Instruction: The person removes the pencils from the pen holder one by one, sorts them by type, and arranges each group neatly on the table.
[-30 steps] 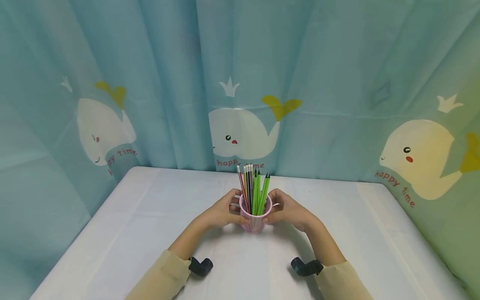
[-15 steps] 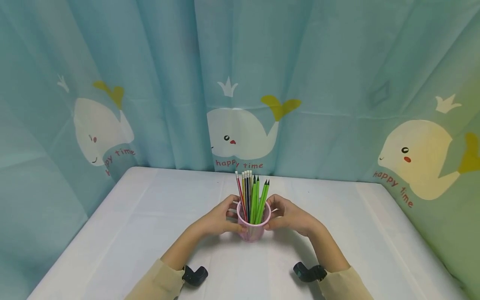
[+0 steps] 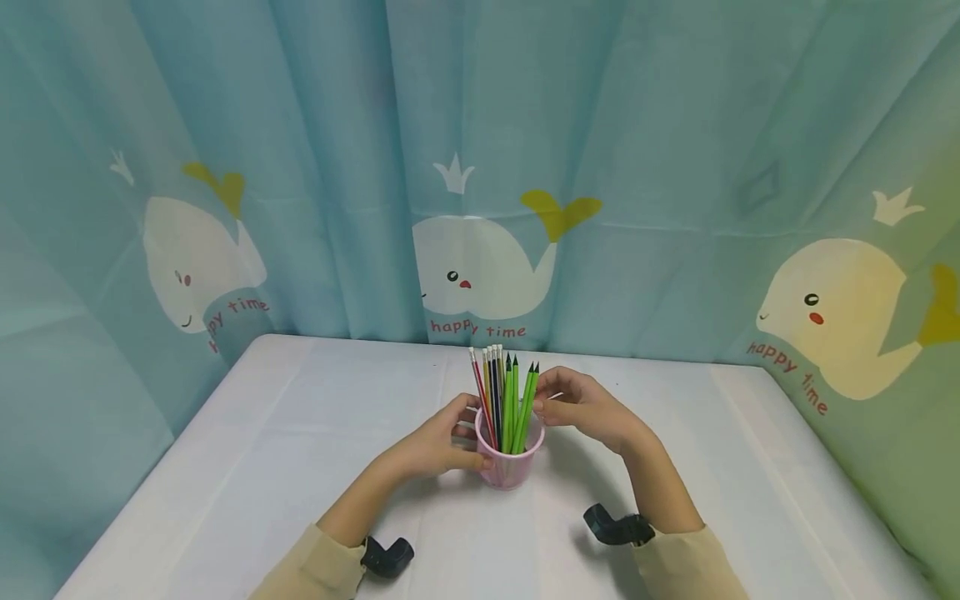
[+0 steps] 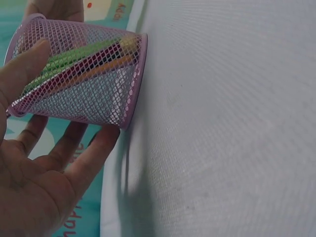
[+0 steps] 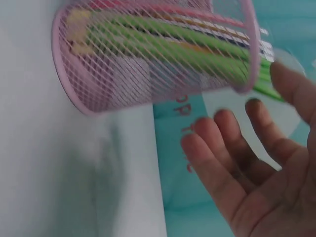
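Near the middle of the white table (image 3: 675,467), gripping the upright pink mesh cup (image 3: 506,477) of green pencils (image 3: 509,402) and eraser-tipped pencils (image 3: 495,393) with the left hand (image 3: 438,439), thumb on the near side and fingers round the far side. Just beside the rim, holding the right hand (image 3: 588,408) with fingers spread loosely and clear of the mesh; cannot tell about thumb contact.

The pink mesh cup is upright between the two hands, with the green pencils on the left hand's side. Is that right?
No, the head view shows the green pencils on the side of the right hand. The pink mesh cup is upright between that hand and the left hand.
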A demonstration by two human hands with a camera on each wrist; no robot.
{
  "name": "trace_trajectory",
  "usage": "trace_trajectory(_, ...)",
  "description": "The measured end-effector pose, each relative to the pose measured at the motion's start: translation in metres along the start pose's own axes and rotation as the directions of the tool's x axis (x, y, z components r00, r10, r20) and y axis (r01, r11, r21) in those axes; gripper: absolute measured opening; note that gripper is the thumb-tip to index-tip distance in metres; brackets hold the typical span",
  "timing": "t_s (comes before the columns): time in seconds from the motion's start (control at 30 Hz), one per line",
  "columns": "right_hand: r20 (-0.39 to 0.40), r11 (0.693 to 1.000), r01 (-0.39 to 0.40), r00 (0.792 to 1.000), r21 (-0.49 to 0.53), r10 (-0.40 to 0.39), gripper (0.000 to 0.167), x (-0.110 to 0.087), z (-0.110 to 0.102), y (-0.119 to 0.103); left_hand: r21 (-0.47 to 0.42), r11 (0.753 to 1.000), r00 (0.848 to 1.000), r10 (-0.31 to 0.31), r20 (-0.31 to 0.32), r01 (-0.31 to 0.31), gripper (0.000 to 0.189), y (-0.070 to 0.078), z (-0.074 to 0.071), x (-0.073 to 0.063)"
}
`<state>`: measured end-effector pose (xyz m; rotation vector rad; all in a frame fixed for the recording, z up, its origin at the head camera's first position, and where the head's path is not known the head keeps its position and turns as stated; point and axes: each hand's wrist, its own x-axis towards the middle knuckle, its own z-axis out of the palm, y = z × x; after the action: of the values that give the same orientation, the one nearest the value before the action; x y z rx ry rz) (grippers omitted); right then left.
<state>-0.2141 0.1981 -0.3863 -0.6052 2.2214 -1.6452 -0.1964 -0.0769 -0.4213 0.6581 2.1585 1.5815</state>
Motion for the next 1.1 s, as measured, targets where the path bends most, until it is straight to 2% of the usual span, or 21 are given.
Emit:
trace_trajectory(0.2, -0.130, 0.999, 0.008, 0.991, -0.048, -0.014, 0.023, 0.006, 0.013, 0.003, -0.018, 1.000, 1.000, 0.011, 0.013, -0.011, 0.075, 0.000, 0.001, 0.001)
trace_trajectory(0.33, -0.183, 0.998, 0.016, 0.983, -0.066, -0.028, 0.020, 0.008, 0.018, 0.005, -0.014, 1.000, 1.000, 0.011, 0.013, -0.010, 0.075, -0.001, 0.001, 0.001)
trace_trajectory(0.67, -0.228, 0.997, 0.008, 0.973, -0.077, -0.025, 0.017, 0.010, 0.022, 0.000, -0.030, 1.000, 1.000, 0.009, 0.015, -0.008, 0.073, 0.000, -0.001, -0.002)
trace_trajectory(1.1, -0.268, 1.000, 0.019, 0.963, 0.002, -0.018, 0.021, 0.001, 0.014, -0.014, -0.016, 1.000, 1.000, 0.023, 0.017, -0.023, 0.075, -0.003, 0.000, -0.001)
